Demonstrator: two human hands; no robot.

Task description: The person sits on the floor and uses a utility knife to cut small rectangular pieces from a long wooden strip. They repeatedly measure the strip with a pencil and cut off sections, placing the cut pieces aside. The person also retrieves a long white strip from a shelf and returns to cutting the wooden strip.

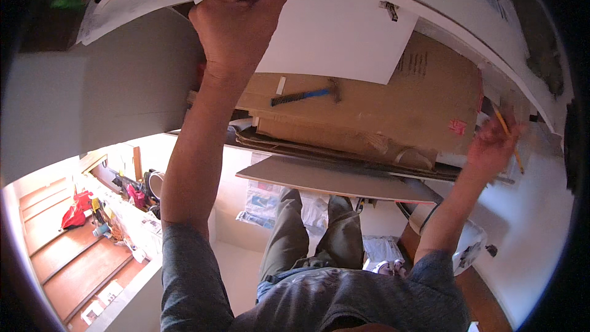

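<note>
My left hand [243, 24] is raised at the top, its thumb and fingers closed on the edge of a white panel [332, 31]. A small metal hinge [389, 11] sits on the panel towards its right end. Over at the right, my right hand [495, 141] is smeared by motion, with a yellow pencil [501, 119] passing through its fingers. Below the white panel, a hammer [304, 96] with a blue and black handle lies on a brown cardboard box [369, 114].
Folded cardboard sheets [344, 160] and a grey-white board [332, 179] extend across in front of my legs. A large pale panel [123, 80] stands at the left. Beyond it, tools and a red cloth [77, 209] lie by wooden steps [86, 264]. Papers [141, 0] hang at upper left.
</note>
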